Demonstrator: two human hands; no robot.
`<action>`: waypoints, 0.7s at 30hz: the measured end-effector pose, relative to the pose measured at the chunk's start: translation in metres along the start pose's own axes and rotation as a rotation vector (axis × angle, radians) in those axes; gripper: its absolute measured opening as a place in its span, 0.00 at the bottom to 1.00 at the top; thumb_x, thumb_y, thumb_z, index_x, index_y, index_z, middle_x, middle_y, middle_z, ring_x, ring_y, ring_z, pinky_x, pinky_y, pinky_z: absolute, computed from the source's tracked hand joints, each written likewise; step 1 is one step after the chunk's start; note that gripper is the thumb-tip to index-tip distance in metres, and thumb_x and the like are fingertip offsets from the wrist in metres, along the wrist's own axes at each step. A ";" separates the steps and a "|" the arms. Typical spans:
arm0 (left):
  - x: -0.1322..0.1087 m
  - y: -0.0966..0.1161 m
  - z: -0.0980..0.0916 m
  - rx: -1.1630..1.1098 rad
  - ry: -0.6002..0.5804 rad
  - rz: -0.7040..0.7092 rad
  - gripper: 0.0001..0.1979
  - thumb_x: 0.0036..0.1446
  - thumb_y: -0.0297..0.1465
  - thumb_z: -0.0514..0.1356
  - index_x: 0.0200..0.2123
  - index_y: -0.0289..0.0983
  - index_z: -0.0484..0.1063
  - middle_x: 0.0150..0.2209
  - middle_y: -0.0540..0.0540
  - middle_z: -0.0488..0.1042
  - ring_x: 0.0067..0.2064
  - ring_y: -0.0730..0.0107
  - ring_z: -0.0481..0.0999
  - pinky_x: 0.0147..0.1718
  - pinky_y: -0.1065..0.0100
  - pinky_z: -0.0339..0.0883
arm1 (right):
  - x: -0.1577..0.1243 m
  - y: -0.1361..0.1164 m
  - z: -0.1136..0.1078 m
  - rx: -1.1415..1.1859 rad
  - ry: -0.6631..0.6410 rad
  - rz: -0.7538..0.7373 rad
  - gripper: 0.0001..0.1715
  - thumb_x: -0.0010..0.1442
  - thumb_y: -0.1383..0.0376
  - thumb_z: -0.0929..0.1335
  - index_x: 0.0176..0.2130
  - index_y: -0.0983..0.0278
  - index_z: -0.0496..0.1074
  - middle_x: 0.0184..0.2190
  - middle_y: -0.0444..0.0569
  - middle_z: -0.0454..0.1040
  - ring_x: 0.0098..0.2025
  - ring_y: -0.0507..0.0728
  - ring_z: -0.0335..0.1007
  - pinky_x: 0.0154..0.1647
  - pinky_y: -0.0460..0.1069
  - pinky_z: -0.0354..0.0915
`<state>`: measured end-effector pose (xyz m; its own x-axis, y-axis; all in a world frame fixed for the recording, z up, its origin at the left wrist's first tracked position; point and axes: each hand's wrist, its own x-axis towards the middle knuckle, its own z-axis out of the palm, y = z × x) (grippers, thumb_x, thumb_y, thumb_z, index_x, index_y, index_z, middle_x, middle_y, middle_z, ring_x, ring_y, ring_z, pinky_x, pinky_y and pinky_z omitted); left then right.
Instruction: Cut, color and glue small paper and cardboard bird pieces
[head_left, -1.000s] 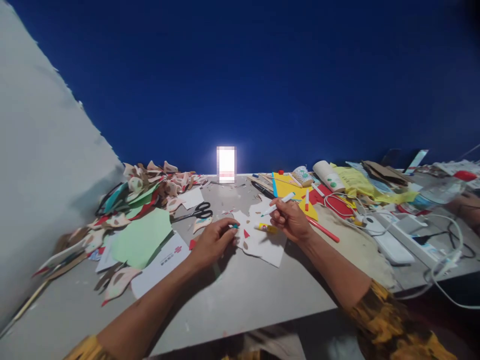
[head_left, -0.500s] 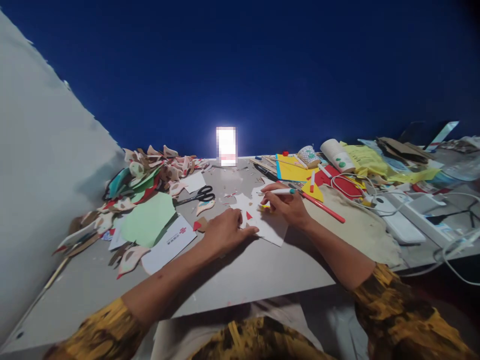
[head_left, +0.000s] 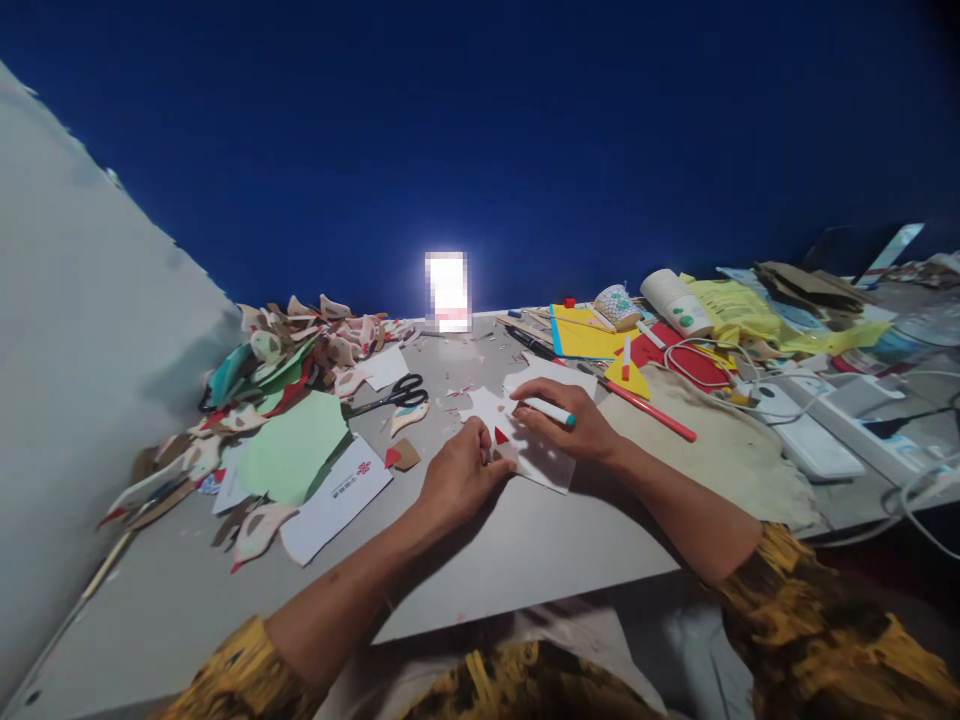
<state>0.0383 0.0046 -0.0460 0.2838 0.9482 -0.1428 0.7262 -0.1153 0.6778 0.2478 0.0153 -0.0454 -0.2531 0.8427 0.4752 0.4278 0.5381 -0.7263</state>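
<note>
A white paper cut-out with small red triangles lies on the grey table in front of me. My right hand grips a white marker with a teal cap, held low over the paper. My left hand rests on the paper's left edge with fingers curled, pressing it down. Whether it holds anything small is hidden.
Black scissors lie left of the paper beside a pile of cut paper shapes and a green sheet. A red pen, yellow paper, paper cups, a cable and a white keyboard crowd the right.
My right hand has come down from a raised pose to the paper, marker now capped and lying flatter. My left hand has shifted right onto the paper. The view has tilted down slightly.
</note>
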 end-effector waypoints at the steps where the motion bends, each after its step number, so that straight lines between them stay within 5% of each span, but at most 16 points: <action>1: 0.001 -0.001 -0.001 -0.022 -0.003 0.005 0.13 0.54 0.36 0.65 0.32 0.42 0.61 0.28 0.53 0.70 0.31 0.65 0.69 0.30 0.66 0.53 | 0.000 -0.002 0.000 0.039 -0.040 0.016 0.12 0.65 0.60 0.70 0.47 0.62 0.76 0.42 0.51 0.81 0.43 0.58 0.79 0.47 0.51 0.71; 8: 0.004 -0.002 -0.005 -0.131 -0.010 0.024 0.09 0.54 0.35 0.63 0.32 0.40 0.64 0.27 0.54 0.69 0.30 0.67 0.67 0.29 0.66 0.54 | -0.002 0.000 0.010 -0.011 -0.209 0.072 0.12 0.60 0.64 0.72 0.45 0.62 0.73 0.31 0.44 0.76 0.30 0.53 0.69 0.33 0.47 0.64; 14: 0.006 -0.005 -0.005 -0.505 -0.010 0.053 0.09 0.49 0.36 0.66 0.30 0.38 0.70 0.26 0.52 0.70 0.30 0.69 0.68 0.30 0.67 0.61 | -0.006 0.002 0.012 0.072 -0.097 0.134 0.14 0.63 0.58 0.72 0.47 0.62 0.74 0.36 0.48 0.78 0.34 0.55 0.71 0.35 0.48 0.67; 21: 0.015 -0.013 -0.001 -0.831 0.076 -0.036 0.13 0.48 0.38 0.68 0.29 0.37 0.71 0.26 0.51 0.72 0.28 0.70 0.71 0.28 0.68 0.68 | -0.009 -0.015 0.009 0.184 0.195 0.109 0.12 0.65 0.57 0.72 0.44 0.61 0.81 0.38 0.52 0.82 0.32 0.56 0.77 0.33 0.51 0.73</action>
<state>0.0324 0.0210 -0.0560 0.2043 0.9680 -0.1457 0.0266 0.1433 0.9893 0.2356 0.0001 -0.0437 -0.0348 0.8857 0.4630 0.2740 0.4540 -0.8478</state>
